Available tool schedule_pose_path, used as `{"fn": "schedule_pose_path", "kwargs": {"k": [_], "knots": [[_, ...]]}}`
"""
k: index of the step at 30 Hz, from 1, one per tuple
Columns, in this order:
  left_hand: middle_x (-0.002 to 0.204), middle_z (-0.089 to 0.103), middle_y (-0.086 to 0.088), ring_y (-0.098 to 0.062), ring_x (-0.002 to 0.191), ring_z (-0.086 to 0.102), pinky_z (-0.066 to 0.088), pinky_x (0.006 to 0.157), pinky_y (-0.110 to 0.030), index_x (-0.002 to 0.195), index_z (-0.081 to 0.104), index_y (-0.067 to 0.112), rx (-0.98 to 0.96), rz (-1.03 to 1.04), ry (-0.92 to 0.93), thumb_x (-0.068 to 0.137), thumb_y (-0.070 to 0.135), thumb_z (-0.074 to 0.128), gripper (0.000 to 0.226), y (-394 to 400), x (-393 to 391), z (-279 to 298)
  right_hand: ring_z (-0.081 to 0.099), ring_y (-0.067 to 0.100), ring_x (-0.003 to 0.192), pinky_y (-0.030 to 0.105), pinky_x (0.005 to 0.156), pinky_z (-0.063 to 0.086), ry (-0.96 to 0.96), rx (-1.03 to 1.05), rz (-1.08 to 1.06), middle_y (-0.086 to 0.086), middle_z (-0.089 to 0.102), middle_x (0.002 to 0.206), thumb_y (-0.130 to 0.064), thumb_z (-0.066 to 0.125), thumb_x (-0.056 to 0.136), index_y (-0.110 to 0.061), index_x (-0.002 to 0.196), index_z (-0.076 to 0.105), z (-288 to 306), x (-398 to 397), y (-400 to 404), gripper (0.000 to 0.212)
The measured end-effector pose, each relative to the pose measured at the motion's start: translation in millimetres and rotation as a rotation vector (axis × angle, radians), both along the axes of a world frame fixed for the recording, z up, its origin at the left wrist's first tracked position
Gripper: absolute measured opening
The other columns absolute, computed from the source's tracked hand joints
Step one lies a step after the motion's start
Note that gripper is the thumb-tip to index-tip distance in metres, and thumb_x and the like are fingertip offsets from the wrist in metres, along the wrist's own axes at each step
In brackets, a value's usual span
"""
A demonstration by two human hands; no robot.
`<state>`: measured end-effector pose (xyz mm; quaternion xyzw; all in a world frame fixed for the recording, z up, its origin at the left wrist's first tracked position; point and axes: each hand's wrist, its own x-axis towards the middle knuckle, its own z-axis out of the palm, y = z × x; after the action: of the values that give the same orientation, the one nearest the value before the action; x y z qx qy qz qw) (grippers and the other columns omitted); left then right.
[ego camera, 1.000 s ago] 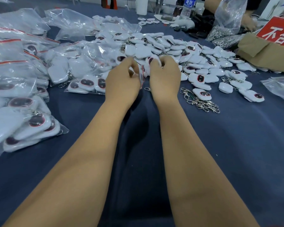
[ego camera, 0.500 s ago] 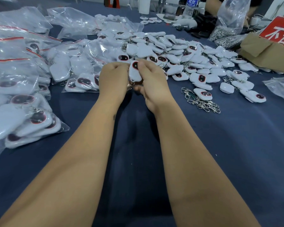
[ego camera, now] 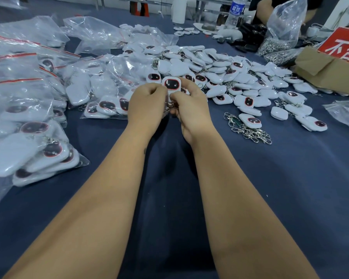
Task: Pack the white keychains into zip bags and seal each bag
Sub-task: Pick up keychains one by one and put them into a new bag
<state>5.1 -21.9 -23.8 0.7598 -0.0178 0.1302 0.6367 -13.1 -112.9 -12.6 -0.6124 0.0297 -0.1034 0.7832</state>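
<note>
Both hands, left point(ego camera: 147, 105) and right point(ego camera: 191, 103), pinch one white keychain point(ego camera: 172, 83) upright above the surface point(ego camera: 290, 188), loose keychain pile point(ego camera: 220, 67) just behind.

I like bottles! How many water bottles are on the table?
1. A clear plastic water bottle with a blue label stands at the table's far edge, left of the big clear bag another person holds. More could be hidden behind the bags and clutter there.

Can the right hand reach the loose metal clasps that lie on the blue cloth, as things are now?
Probably yes, but not freely: the right hand shares a white keychain with a dark face with the left hand. The pile of loose metal clasps lies uncovered on the blue cloth.
</note>
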Motion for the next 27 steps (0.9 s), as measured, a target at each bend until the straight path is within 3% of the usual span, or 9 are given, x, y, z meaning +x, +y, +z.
{"fn": "schedule_pose_path", "kwargs": {"k": [7, 16, 24, 27], "knots": [[0.064, 0.047, -0.005, -0.014, 0.06, 0.041, 0.035, 0.061, -0.032, 0.078, 0.056, -0.005, 0.05, -0.001, -0.021, 0.084, 0.02, 0.048, 0.027, -1.2, -2.1, -0.5, 0.052, 0.0, 0.048, 0.014, 0.048, 0.04, 0.027, -0.061, -0.045, -0.005, 0.061, 0.067, 0.008, 0.047, 0.085, -0.009, 0.116, 0.063, -1.4, 1.2, -0.6, 0.039], [0.066, 0.049, -0.005, -0.015, 0.063, 0.042, 0.036, 0.064, -0.034, 0.077, 0.055, -0.004, 0.066, -0.002, -0.034, 0.085, 0.021, 0.048, 0.027, -1.3, -0.2, -1.4, 0.057, 0.005, 0.055, 0.018, 0.052, 0.045, 0.031, -0.049, -0.045, -0.001, 0.064, 0.071, 0.009, 0.05, 0.085, -0.008, 0.115, 0.064, -1.7, 1.6, -0.5, 0.037], [0.053, 0.043, 0.007, -0.015, 0.055, 0.042, 0.036, 0.059, -0.033, 0.068, 0.056, 0.008, -0.007, -0.052, 0.012, 0.082, 0.02, 0.051, 0.019, -0.8, -2.6, 0.1, 0.054, 0.016, 0.065, 0.025, 0.053, 0.045, 0.059, 0.062, -0.009, 0.0, 0.061, 0.069, -0.003, 0.051, 0.092, -0.014, 0.082, 0.063, -0.6, 3.8, -1.5, 0.018], [0.054, 0.044, 0.003, -0.018, 0.056, 0.042, 0.037, 0.058, -0.035, 0.071, 0.056, 0.004, -0.047, -0.059, 0.044, 0.081, 0.019, 0.052, 0.018, -0.3, -3.7, 2.1, 0.056, 0.014, 0.063, 0.023, 0.052, 0.046, 0.037, 0.049, 0.006, -0.001, 0.063, 0.07, -0.005, 0.051, 0.094, -0.015, 0.083, 0.063, -1.1, 3.0, -1.6, 0.02]]}}
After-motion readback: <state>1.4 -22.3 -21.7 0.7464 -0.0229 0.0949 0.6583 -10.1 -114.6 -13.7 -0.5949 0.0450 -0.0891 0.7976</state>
